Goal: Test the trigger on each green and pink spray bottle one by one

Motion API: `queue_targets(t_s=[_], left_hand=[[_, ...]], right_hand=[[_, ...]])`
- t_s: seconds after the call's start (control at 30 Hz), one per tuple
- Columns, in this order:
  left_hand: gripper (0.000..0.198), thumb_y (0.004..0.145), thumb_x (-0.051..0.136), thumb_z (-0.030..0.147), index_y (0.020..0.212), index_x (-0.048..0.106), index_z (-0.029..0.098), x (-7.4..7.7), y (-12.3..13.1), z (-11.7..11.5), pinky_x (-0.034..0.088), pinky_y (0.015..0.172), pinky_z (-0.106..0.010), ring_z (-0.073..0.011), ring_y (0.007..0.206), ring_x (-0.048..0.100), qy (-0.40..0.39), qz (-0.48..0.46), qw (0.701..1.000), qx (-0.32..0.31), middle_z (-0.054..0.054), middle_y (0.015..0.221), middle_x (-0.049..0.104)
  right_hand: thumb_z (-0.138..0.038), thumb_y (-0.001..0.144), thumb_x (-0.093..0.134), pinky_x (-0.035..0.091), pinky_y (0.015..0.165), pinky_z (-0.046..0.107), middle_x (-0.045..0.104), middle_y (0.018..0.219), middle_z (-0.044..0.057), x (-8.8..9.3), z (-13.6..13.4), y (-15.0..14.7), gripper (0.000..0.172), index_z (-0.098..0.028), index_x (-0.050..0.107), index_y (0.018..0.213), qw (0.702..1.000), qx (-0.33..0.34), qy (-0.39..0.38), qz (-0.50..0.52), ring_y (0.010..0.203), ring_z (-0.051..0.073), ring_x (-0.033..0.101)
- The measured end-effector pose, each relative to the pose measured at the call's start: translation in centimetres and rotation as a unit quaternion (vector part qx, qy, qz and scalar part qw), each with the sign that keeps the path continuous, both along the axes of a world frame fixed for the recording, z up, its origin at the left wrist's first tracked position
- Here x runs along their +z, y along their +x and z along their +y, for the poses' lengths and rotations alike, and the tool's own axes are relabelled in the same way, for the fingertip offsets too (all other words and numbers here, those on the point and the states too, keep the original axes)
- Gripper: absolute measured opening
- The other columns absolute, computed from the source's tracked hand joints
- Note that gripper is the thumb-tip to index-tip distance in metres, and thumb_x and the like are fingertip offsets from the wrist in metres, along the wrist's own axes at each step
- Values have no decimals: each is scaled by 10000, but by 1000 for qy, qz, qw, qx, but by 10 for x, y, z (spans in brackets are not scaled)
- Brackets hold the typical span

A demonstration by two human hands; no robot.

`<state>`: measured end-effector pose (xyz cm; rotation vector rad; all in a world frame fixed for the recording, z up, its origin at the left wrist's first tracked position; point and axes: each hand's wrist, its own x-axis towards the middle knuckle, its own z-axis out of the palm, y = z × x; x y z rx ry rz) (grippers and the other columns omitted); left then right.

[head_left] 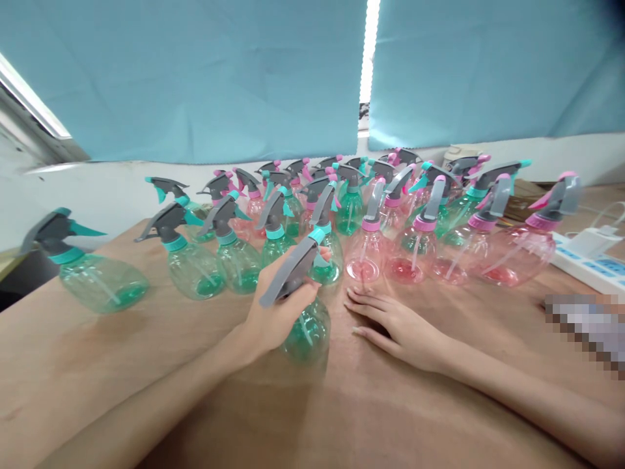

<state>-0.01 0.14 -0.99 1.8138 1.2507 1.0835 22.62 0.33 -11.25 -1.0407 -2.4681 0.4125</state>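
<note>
My left hand [278,306] is wrapped round the neck of a green spray bottle [307,333], just under its grey trigger head. That bottle is in front of the others, and its lower part is a little blurred. My right hand [390,319] lies on the wooden table [390,410] with its fingers stretched out and nothing in them. Just beyond its fingertips stands a pink spray bottle [366,256]. Another green spray bottle [325,251] is close behind my left hand.
Several more green bottles [195,267] and pink bottles [454,257] stand in rows across the table. A white power strip [586,264] with a plug lies at the right, near a pixelated object [590,322]. Blue curtains [219,78] hang behind.
</note>
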Motion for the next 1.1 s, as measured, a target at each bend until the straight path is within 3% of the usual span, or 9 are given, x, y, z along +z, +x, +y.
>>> queue_targets(t_s=[0.27, 0.6, 0.83, 1.1], left_hand=[[335, 687, 566, 312, 1012, 594, 389, 1, 0, 0, 402, 584, -391, -238, 564, 480, -4, -2, 1000, -2, 21, 571, 457], [264, 757, 525, 254, 1005, 614, 272, 3, 0, 0, 393, 580, -294, -144, 548, 432, 6, 2, 1000, -6, 54, 588, 401], [380, 722, 547, 297, 1076, 626, 408, 3, -1, 0, 414, 564, -377, -230, 544, 491, -1, -3, 1000, -25, 33, 550, 462], [193, 665, 564, 285, 843, 611, 347, 10, 0, 1, 400, 557, -372, -260, 663, 576, 13, -12, 1000, -22, 13, 618, 542]], right_hand=[[-434, 965, 436, 357, 1100, 493, 503, 1416, 92, -1, 1, 1, 481, -216, 475, 1392, 1000, 6, 3, 10, 1333, 267, 424], [-435, 965, 435, 355, 1103, 485, 496, 1422, 98, 0, 0, 1, 488, -199, 475, 1391, 1000, 7, 2, 7, 1337, 265, 418], [-434, 966, 433, 347, 1106, 494, 491, 1426, 96, 0, 1, 1, 488, -209, 466, 1397, 1000, 10, 1, 5, 1341, 265, 412], [-430, 962, 442, 356, 1096, 503, 502, 1417, 96, -1, 1, 1, 480, -223, 471, 1394, 1000, 11, 6, 15, 1332, 273, 424]])
